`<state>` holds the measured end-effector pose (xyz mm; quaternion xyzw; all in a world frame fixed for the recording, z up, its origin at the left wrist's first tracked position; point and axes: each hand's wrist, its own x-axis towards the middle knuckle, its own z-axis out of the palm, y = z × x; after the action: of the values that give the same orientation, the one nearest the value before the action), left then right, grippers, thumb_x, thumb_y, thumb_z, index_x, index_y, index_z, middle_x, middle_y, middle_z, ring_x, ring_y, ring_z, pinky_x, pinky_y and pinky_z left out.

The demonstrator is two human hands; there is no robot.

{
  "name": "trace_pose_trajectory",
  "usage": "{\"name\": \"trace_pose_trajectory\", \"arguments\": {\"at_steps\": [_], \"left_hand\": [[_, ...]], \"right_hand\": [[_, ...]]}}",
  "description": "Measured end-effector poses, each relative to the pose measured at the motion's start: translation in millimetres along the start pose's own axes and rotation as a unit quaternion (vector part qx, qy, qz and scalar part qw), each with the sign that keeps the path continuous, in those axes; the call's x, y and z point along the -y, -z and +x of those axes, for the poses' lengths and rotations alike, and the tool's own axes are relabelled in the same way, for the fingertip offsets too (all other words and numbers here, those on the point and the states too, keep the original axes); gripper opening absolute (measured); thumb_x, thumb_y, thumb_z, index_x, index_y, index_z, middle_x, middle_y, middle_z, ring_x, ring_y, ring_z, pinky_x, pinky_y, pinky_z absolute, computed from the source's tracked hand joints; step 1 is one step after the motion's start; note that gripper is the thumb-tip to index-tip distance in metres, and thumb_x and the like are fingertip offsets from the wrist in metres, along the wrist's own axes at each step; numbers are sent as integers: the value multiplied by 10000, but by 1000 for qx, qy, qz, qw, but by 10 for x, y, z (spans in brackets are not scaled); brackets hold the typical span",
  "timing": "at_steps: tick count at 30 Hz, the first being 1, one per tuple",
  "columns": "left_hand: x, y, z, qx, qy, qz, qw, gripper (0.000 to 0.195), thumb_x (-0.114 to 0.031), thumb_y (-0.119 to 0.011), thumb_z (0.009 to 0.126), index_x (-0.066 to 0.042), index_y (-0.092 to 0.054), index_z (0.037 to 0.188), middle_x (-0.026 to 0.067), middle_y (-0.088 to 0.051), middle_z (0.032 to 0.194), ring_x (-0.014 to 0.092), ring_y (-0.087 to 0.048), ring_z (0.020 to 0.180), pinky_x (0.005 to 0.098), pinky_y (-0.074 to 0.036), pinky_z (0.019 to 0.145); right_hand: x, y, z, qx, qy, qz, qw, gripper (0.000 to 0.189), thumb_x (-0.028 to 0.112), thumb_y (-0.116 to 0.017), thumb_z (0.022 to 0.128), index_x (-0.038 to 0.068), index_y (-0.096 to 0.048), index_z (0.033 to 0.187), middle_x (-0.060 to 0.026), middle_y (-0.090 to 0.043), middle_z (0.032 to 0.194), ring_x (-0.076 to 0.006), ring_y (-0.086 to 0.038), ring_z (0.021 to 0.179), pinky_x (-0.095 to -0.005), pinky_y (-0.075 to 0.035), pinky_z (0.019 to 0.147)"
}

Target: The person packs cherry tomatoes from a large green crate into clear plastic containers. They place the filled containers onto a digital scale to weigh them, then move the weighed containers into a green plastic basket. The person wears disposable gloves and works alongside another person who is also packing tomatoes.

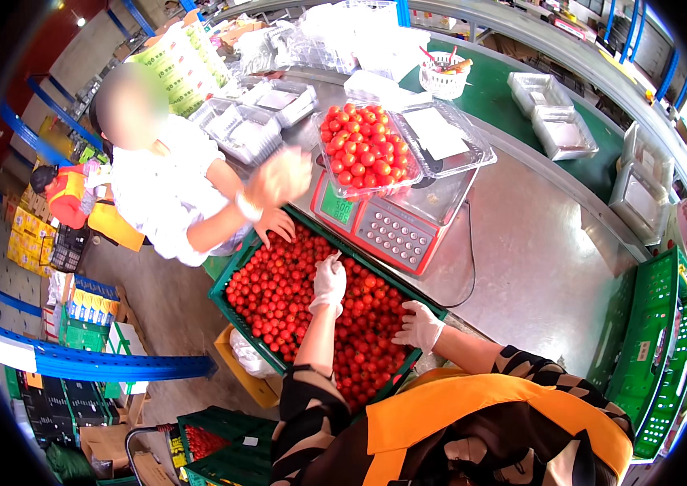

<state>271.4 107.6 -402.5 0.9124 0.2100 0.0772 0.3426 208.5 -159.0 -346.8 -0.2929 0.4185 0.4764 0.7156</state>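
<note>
A green plastic crate [245,243] full of loose cherry tomatoes [276,291] lies before me. My left hand [329,280], in a thin whitish glove, is over the middle of the tomatoes; its fingertips bunch together, and whether they hold anything is unclear. My right hand [419,327], gloved too, rests by the crate's right side with fingers apart at the tomatoes. Beyond the crate a red-edged digital scale [392,234] bears an open clear plastic clamshell box [419,161] heaped with cherry tomatoes [364,146]. Its hinged lid [446,136] is folded back to the right.
A co-worker's hand [275,226] touches the crate's far-left edge; their other hand [282,176] is blurred above. Empty clear boxes [240,130] sit behind the scale. Further right are a white basket [442,82] with tools, more boxes [562,130] and green crates [647,346]. A cable [474,261] trails from the scale.
</note>
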Motion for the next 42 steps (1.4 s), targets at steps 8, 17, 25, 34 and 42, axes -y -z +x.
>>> {"name": "trace_pose_trajectory", "arguments": {"at_steps": [8, 17, 25, 34, 42], "left_hand": [[-596, 99, -456, 130, 11, 99, 987, 627, -585, -603, 881, -115, -649, 1294, 236, -588, 1323, 459, -565, 1200, 499, -474, 1009], [-295, -211, -1332, -41, -97, -90, 990, 238, -277, -714, 899, -39, -724, 913, 188, -677, 933, 367, -655, 919, 453, -529, 790], [-756, 194, -1658, -170, -185, -102, 963, 89, -32, -729, 847, 11, -683, 909, 156, -660, 966, 298, -653, 969, 388, -533, 858], [-513, 997, -1459, 52, 85, -911, 400, 393, -346, -515, 1029, -208, -527, 1397, 161, -553, 1394, 429, -518, 1278, 480, -611, 856], [-831, 1129, -1413, 43, 24, -932, 358, 445, -248, -536, 988, -286, -516, 1431, 131, -499, 1471, 503, -355, 1397, 686, -253, 1161]], "right_hand": [[-22, 29, 65, 36, -26, -15, 999, 1134, 609, -736, 776, 390, 15, 1598, -149, 104, 1672, -606, -70, 1456, -734, -227, 1106], [-108, -242, 278, 67, -118, -22, 990, 1145, 834, -576, 763, 264, -50, 1605, -191, -56, 1654, -505, -174, 1466, -719, -258, 1097], [-202, -367, 123, 198, -34, -132, 971, 536, 662, -523, 881, 259, -643, 1212, -37, -668, 1250, -288, -609, 1154, -582, -439, 979], [-65, -634, -129, 402, -69, -3, 913, 617, 556, -546, 941, 143, -539, 1400, -180, -557, 1419, -375, -563, 1272, -577, -415, 1089], [-29, -611, -186, 448, 21, 30, 894, 643, 557, -485, 958, 191, -453, 1485, -150, -426, 1541, -410, -427, 1398, -708, -341, 1082]]}}
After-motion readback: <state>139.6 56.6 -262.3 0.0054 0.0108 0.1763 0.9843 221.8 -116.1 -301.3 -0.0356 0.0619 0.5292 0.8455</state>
